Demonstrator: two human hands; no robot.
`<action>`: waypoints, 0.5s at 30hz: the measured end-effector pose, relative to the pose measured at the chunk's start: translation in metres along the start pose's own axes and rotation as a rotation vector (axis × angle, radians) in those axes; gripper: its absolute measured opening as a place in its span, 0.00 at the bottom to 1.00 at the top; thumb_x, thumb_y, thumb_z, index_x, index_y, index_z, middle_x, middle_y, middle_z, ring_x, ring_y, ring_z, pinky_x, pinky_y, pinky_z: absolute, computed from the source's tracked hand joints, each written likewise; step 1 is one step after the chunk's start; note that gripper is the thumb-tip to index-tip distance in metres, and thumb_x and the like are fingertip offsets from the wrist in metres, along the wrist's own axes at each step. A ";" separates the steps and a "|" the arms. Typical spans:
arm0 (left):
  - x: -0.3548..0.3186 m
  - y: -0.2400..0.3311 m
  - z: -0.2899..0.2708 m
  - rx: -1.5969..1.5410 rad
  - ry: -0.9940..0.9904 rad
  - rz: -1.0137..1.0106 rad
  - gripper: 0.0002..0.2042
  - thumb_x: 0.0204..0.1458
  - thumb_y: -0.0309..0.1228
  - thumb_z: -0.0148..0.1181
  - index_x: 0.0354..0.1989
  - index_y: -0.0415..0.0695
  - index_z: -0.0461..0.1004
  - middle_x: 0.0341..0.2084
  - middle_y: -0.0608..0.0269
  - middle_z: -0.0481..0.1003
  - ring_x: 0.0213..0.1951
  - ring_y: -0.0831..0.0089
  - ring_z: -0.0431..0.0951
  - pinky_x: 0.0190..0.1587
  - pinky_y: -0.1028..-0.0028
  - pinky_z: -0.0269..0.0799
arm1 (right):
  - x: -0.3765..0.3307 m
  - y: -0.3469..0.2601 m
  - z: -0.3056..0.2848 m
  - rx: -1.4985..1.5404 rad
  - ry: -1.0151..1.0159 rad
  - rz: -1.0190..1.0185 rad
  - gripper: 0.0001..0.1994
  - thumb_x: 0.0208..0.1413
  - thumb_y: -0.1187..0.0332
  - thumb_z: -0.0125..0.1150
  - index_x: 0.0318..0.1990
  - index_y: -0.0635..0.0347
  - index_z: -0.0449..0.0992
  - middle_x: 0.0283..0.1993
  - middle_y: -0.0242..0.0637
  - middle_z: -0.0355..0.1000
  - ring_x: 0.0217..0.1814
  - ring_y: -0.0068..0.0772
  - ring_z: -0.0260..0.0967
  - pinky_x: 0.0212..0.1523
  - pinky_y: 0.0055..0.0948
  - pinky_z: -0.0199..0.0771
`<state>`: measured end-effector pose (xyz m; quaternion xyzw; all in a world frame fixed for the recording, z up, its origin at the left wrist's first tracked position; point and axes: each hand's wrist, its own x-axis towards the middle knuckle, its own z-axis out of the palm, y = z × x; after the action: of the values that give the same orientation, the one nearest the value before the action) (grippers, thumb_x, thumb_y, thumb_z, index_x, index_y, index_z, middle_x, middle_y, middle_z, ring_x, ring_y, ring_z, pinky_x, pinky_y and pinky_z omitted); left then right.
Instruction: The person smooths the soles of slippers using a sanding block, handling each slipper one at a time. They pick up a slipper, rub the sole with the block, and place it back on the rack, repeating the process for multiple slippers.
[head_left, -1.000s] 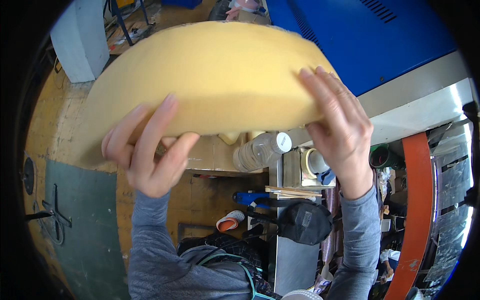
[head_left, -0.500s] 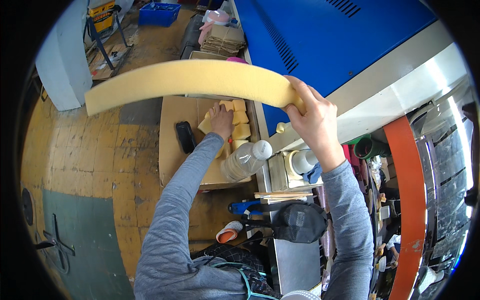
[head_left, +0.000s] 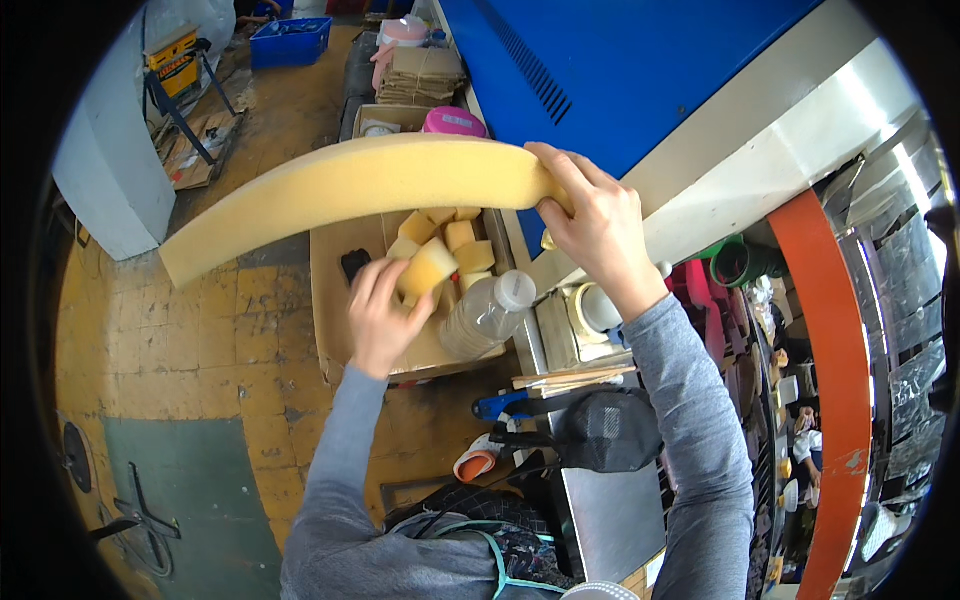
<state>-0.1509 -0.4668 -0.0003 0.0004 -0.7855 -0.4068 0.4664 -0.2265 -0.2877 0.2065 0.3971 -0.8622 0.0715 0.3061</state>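
My right hand point(head_left: 598, 232) is clamped on one end of a long yellow foam sheet point(head_left: 350, 188), which arcs in the air above the open cardboard box point(head_left: 335, 300) on the floor. My left hand point(head_left: 380, 315) is closed around a small yellow foam block point(head_left: 428, 268), just over that box. More foam blocks point(head_left: 462, 240) lie inside it. A clear plastic bottle point(head_left: 487, 314) rests at the box's edge nearest the blue machine point(head_left: 620, 70).

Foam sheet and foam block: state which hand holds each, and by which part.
The right hand grips the long yellow foam sheet at its right end. The left hand pinches a small foam block by its lower end, fingers wrapped.
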 end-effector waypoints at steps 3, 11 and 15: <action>-0.011 0.011 -0.071 0.472 0.235 0.374 0.16 0.38 0.36 0.67 0.40 0.53 0.80 0.61 0.50 0.61 0.64 0.44 0.52 0.64 0.43 0.47 | -0.002 0.003 0.007 0.018 -0.015 -0.022 0.24 0.43 0.76 0.61 0.52 0.49 0.73 0.47 0.35 0.76 0.38 0.38 0.77 0.38 0.33 0.80; 0.023 0.005 -0.133 0.747 -0.116 0.119 0.12 0.32 0.33 0.70 0.30 0.53 0.82 0.66 0.60 0.54 0.67 0.44 0.45 0.64 0.37 0.37 | -0.008 0.012 0.022 0.084 0.040 -0.196 0.26 0.42 0.75 0.62 0.53 0.43 0.72 0.51 0.34 0.72 0.52 0.38 0.71 0.55 0.44 0.70; 0.017 0.016 -0.135 0.740 -0.070 0.124 0.09 0.30 0.33 0.70 0.23 0.45 0.81 0.56 0.60 0.64 0.55 0.56 0.63 0.56 0.54 0.57 | -0.012 0.004 0.024 -0.077 -0.014 -0.101 0.34 0.40 0.73 0.64 0.59 0.32 0.67 0.63 0.38 0.62 0.71 0.49 0.50 0.65 0.69 0.44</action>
<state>-0.0559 -0.5486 0.0540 0.1075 -0.8932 -0.0664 0.4315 -0.2351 -0.2860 0.1808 0.4286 -0.8453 0.0197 0.3183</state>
